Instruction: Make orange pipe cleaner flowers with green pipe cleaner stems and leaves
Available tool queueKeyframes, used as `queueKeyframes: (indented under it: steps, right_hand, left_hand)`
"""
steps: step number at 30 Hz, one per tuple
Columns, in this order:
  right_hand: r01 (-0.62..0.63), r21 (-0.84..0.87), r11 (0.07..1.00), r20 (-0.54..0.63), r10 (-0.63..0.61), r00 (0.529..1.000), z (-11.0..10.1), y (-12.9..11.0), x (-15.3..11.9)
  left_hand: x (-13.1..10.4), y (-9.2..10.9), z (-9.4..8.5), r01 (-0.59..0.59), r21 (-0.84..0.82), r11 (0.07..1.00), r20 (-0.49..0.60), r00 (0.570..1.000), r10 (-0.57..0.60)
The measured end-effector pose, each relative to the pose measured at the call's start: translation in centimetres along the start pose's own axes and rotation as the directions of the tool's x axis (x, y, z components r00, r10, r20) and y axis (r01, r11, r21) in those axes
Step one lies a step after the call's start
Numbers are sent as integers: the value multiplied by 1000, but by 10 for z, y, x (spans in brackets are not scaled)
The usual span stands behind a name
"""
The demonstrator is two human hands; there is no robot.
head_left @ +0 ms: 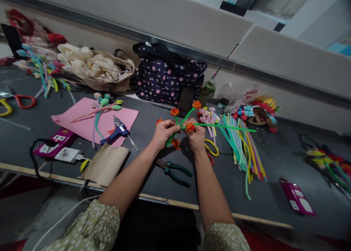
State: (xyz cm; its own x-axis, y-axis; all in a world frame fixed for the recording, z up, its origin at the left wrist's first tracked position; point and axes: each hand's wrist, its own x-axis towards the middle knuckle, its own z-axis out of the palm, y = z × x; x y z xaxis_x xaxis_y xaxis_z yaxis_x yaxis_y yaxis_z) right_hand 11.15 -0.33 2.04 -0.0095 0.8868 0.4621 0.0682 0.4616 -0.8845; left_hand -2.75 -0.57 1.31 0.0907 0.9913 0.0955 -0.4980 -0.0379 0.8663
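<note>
Both hands meet over the dark table in the middle of the view. My left hand (165, 131) pinches the green stems of several orange pipe-cleaner flowers (174, 112). My right hand (196, 137) is closed on the same green stems, just beside the left fingertips. One long green pipe cleaner (227, 126) sticks out to the right from between the hands. Orange blooms point up, left and down around my fingers, which partly hide the join. Below the hands lie green-handled pliers (177, 171). Yellow-handled scissors (212, 148) are close to my right wrist.
Loose pipe cleaners (241, 145) lie to the right. A blue glue gun (116, 132) is on pink paper (74, 114) at left, near brown paper (106, 163) and a purple power strip (57, 143). A dotted bag (164, 77) stands behind. Another purple strip (298, 198) lies right.
</note>
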Motion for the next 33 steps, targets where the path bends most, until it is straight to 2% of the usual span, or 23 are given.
queueKeyframes:
  steps: [6, 14, 20, 25, 30, 33]
  right_hand:
    - [-3, 20, 1000, -41, 4, 999, 3, 2, 1]
    - [-15, 39, 999, -47, 16, 999, 3, -2, 1]
    - [-3, 23, 1000, -35, 4, 999, 2, 3, 1]
    - [17, -22, 1000, -11, -17, 1000, 1, 6, 1]
    - [43, -58, 997, 16, -43, 999, 3, 5, 1]
    - [34, -49, 998, -10, -35, 999, 4, 6, 1]
  left_hand:
    - [-1, 1, 1, -133, 174, 976, -42, 989, 143]
    - [-2, -1, 1, -73, 94, 993, -3, 997, 74]
    - [-1, 1, 1, -35, 58, 998, -25, 999, 36]
    - [-1, 4, 2, -67, 82, 994, -44, 997, 70]
    - [0, -1, 0, -142, 187, 972, -111, 980, 165]
    - [0, -3, 0, -177, 209, 962, -120, 971, 205]
